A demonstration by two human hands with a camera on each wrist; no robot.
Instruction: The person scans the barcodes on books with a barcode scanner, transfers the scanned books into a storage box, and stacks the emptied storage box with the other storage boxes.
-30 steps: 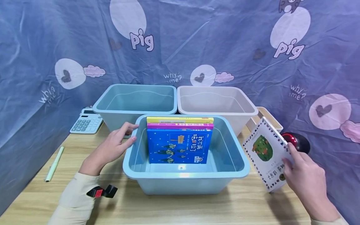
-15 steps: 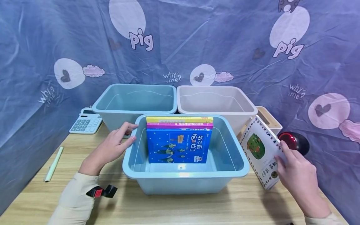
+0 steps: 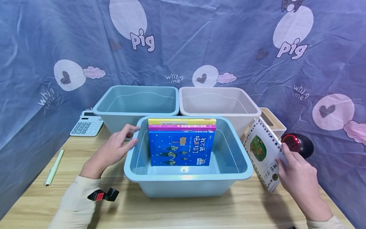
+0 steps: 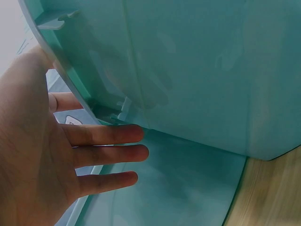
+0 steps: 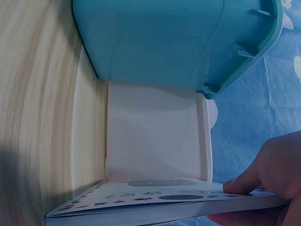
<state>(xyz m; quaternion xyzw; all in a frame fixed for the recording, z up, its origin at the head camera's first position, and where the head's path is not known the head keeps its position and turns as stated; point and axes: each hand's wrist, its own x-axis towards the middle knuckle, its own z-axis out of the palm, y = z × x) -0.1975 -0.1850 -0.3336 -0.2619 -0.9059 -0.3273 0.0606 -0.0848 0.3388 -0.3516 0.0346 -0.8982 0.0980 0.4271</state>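
Note:
In the head view, my right hand (image 3: 298,178) pinches a white-covered book (image 3: 259,149) by its edge, thumb on the cover. The book stands upright on a slant, right of the front blue bin (image 3: 186,189); its cover has a green round picture and a dotted border. The right wrist view has the thumb on the cover and the page edge of the book (image 5: 169,214). My left hand (image 3: 110,151) rests at the bin's left rim, several fingers straight under it in the left wrist view. Inside the bin stand a blue book (image 3: 180,148), a pink one (image 3: 183,127) and a yellow one (image 3: 183,121).
Behind stand another blue bin (image 3: 137,114) and a pale grey bin (image 3: 223,115). A calculator (image 3: 85,125) and a light green pen (image 3: 54,167) lie at left. At right are a wood-topped box (image 3: 275,122) and a dark red-black round object (image 3: 298,145). A printed curtain (image 3: 177,47) hangs behind.
My right hand and the white book have moved a little to the left, and the cover has turned more edge-on. My left hand stays at the bin's rim.

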